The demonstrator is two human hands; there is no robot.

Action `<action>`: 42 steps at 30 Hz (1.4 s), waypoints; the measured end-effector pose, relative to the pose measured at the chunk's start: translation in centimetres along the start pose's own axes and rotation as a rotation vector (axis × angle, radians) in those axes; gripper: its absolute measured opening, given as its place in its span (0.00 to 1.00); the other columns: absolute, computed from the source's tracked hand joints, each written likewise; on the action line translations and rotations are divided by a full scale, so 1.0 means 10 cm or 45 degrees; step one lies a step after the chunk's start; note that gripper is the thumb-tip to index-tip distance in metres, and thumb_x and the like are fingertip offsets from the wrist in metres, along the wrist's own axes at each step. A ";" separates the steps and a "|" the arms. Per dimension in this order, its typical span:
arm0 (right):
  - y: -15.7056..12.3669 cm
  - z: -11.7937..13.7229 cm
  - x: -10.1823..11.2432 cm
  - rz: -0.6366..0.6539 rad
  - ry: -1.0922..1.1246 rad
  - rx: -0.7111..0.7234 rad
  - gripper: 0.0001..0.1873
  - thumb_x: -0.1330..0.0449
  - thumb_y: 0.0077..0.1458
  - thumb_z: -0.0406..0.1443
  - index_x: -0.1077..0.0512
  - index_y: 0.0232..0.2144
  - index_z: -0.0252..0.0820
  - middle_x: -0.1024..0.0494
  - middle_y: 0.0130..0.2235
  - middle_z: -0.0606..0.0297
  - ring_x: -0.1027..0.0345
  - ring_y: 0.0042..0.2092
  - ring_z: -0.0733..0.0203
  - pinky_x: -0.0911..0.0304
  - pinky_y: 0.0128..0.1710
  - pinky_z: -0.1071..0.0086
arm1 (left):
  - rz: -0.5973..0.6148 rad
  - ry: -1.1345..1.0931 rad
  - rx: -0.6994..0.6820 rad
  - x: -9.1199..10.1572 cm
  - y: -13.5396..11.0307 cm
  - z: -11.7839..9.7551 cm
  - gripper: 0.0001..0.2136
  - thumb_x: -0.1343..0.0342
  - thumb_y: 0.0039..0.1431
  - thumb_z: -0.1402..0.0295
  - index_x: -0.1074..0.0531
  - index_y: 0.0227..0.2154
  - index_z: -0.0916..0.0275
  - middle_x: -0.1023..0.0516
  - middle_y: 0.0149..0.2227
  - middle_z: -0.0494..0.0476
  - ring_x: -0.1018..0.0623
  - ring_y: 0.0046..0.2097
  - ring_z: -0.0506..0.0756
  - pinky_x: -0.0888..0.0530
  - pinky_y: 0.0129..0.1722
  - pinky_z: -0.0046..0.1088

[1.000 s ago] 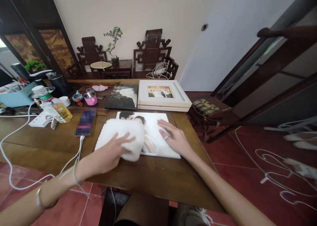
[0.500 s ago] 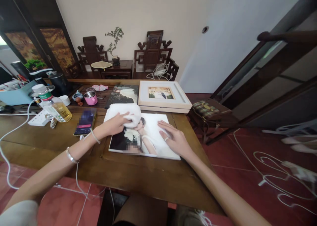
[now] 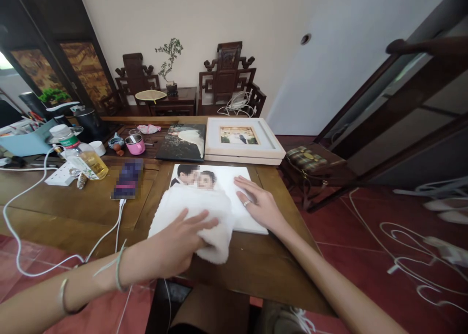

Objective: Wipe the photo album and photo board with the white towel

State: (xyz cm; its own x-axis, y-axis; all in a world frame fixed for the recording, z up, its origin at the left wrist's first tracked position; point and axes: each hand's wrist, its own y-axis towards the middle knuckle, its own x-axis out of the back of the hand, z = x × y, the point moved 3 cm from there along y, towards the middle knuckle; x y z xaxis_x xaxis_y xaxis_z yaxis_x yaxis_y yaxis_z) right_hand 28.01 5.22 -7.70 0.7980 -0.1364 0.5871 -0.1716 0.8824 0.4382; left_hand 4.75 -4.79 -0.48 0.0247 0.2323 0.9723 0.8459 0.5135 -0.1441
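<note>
My left hand [image 3: 175, 244] presses on a fluffy white cloth [image 3: 171, 209], with its fingers over the bunched fabric. That cloth covers the lower left of a flat photo panel [image 3: 239, 217] and hangs past its near edge. At the panel's top, two people in a close pose show above the cloth. My right hand [image 3: 258, 205] lies open on the white right side of the panel, fingers stretched out, with a ring on one finger.
Behind the panel sit a dark photo panel [image 3: 183, 141] and a pale framed picture [image 3: 241, 153]. Leftward are a phone [image 3: 127, 180] on a charging cable, a drink bottle [image 3: 86, 158], a power strip [image 3: 60, 174] and a pink cup [image 3: 135, 145]. A plaid bag [image 3: 305, 159] is at the right.
My left hand has drawn the cloth from the panel's upper left edge down toward me, uncovering the top of the photo. My right hand stays in place.
</note>
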 end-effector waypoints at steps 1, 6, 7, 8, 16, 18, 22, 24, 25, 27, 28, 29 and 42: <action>0.00 0.00 0.00 0.000 -0.001 0.000 0.19 0.46 0.57 0.38 0.27 0.49 0.42 0.26 0.54 0.56 0.37 0.59 0.51 0.44 0.61 0.49 | -0.001 -0.001 0.017 0.03 0.07 0.06 0.28 0.54 0.45 0.85 0.30 0.50 0.60 0.52 0.67 0.55 0.54 0.68 0.60 0.49 0.64 0.50; 0.00 -0.01 0.01 -0.007 0.003 0.012 0.18 0.45 0.57 0.37 0.26 0.49 0.45 0.26 0.54 0.59 0.37 0.59 0.52 0.44 0.61 0.49 | -0.028 0.017 0.142 0.18 0.65 0.56 0.29 0.56 0.49 0.86 0.35 0.54 0.61 0.46 0.66 0.61 0.52 0.68 0.62 0.45 0.60 0.56; 0.00 -0.01 0.01 -0.011 0.006 0.013 0.18 0.45 0.57 0.37 0.26 0.49 0.46 0.25 0.54 0.59 0.37 0.59 0.52 0.44 0.61 0.49 | -0.044 0.027 0.158 0.20 0.77 0.65 0.28 0.56 0.51 0.86 0.35 0.54 0.61 0.46 0.65 0.62 0.52 0.68 0.62 0.45 0.59 0.57; 0.00 -0.01 0.01 -0.014 0.010 0.014 0.18 0.45 0.57 0.37 0.26 0.49 0.46 0.25 0.54 0.60 0.37 0.59 0.52 0.44 0.61 0.49 | -0.067 0.041 0.176 0.22 0.86 0.73 0.26 0.55 0.53 0.85 0.35 0.54 0.62 0.47 0.65 0.62 0.52 0.68 0.62 0.45 0.59 0.58; 0.00 0.00 0.01 -0.005 0.027 0.005 0.18 0.45 0.56 0.38 0.26 0.49 0.45 0.26 0.54 0.59 0.37 0.59 0.52 0.44 0.61 0.50 | -0.088 0.292 0.164 0.09 0.77 0.49 0.19 0.51 0.60 0.77 0.34 0.54 0.63 0.47 0.65 0.64 0.48 0.66 0.67 0.42 0.57 0.58; 0.01 0.00 0.00 -0.002 0.027 0.000 0.18 0.45 0.57 0.38 0.26 0.49 0.44 0.26 0.54 0.58 0.37 0.60 0.51 0.45 0.62 0.50 | -0.072 0.345 0.109 0.00 0.56 0.21 0.17 0.50 0.58 0.78 0.30 0.50 0.63 0.47 0.65 0.65 0.49 0.66 0.69 0.42 0.57 0.59; 0.01 0.02 0.01 0.006 0.027 0.002 0.18 0.46 0.57 0.38 0.26 0.49 0.42 0.26 0.54 0.56 0.37 0.59 0.51 0.45 0.61 0.48 | -0.087 0.323 -0.023 -0.07 0.25 -0.18 0.11 0.49 0.59 0.72 0.26 0.44 0.62 0.47 0.66 0.62 0.49 0.66 0.68 0.42 0.58 0.55; 0.01 0.03 0.01 -0.003 0.029 0.000 0.18 0.45 0.57 0.38 0.26 0.49 0.44 0.26 0.54 0.58 0.37 0.59 0.51 0.44 0.61 0.49 | -0.087 0.320 -0.047 -0.04 0.25 -0.18 0.12 0.49 0.60 0.72 0.27 0.45 0.62 0.46 0.65 0.61 0.47 0.66 0.66 0.40 0.58 0.52; 0.01 0.02 0.01 -0.006 0.028 -0.001 0.18 0.45 0.56 0.37 0.26 0.49 0.45 0.26 0.54 0.58 0.37 0.59 0.52 0.44 0.61 0.49 | -0.094 0.323 -0.047 -0.02 0.29 -0.13 0.13 0.50 0.61 0.73 0.28 0.47 0.61 0.45 0.65 0.61 0.46 0.66 0.65 0.39 0.58 0.51; 0.01 0.01 0.02 -0.008 0.021 0.005 0.18 0.45 0.56 0.37 0.26 0.49 0.45 0.25 0.54 0.58 0.36 0.59 0.51 0.44 0.61 0.49 | -0.106 0.322 -0.019 0.04 0.45 0.04 0.16 0.52 0.62 0.74 0.31 0.51 0.61 0.45 0.65 0.61 0.45 0.65 0.65 0.38 0.57 0.51; 0.01 0.01 0.02 -0.005 0.019 0.012 0.19 0.46 0.56 0.37 0.26 0.49 0.44 0.26 0.54 0.58 0.37 0.59 0.51 0.44 0.61 0.49 | -0.112 0.312 0.008 0.07 0.56 0.16 0.17 0.53 0.62 0.75 0.33 0.53 0.60 0.45 0.65 0.62 0.45 0.65 0.65 0.38 0.57 0.52; 0.01 0.00 0.02 0.001 0.020 0.019 0.19 0.46 0.56 0.37 0.26 0.49 0.43 0.26 0.54 0.57 0.37 0.59 0.50 0.44 0.61 0.49 | -0.110 0.296 0.042 0.09 0.67 0.27 0.18 0.53 0.63 0.75 0.34 0.55 0.60 0.46 0.65 0.62 0.46 0.66 0.66 0.39 0.57 0.54; 0.02 0.00 0.01 0.014 0.021 -0.003 0.19 0.46 0.56 0.37 0.26 0.49 0.43 0.26 0.54 0.57 0.37 0.60 0.51 0.45 0.61 0.49 | -0.145 0.367 0.161 -0.03 0.72 0.15 0.17 0.51 0.61 0.75 0.30 0.53 0.60 0.48 0.66 0.65 0.49 0.66 0.71 0.43 0.56 0.63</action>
State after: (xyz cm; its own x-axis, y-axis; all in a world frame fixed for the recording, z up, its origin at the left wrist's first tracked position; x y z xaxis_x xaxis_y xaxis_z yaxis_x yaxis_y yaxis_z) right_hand 28.06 5.33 -7.53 0.8056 -0.1190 0.5803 -0.1792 0.8848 0.4302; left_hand 10.02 0.09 -2.12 0.0983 -0.0664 0.9929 0.7794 0.6255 -0.0353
